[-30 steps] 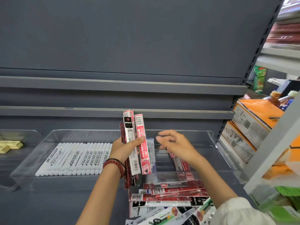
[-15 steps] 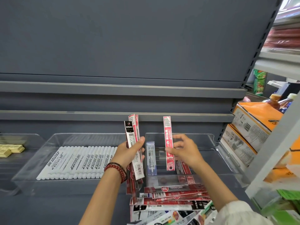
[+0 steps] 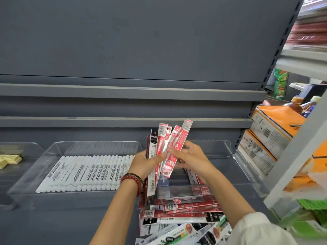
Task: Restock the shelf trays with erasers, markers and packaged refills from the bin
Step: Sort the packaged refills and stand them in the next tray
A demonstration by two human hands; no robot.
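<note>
- The left hand, a red bead bracelet on its wrist, grips a fan of refill packets held upright over the shelf.
- The right hand meets it, fingers pinching a red packet at the fan's right edge.
- Below the hands, a loose pile of packets lies at the front of the right tray.
- White markers lie in a row in the middle tray.
- Yellow erasers sit in the far-left tray.
</note>
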